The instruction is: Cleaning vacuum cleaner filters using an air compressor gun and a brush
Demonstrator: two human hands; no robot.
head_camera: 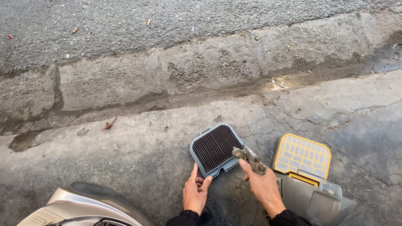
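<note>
A grey-framed pleated air filter [215, 147] is propped on the cracked concrete ground. My left hand [195, 192] holds its near edge, thumb and fingers gripping the frame. My right hand [263, 186] is shut on a metal air blow gun [250, 157], whose nozzle points at the dark pleats on the filter's right side. Both black sleeves show at the bottom edge.
A grey plastic cover with a yellow grid insert [302, 155] lies to the right of my right hand. Part of a silver-grey vehicle body [79, 205] fills the bottom left. A shallow concrete gutter [167, 83] and asphalt road [125, 25] run across the far side.
</note>
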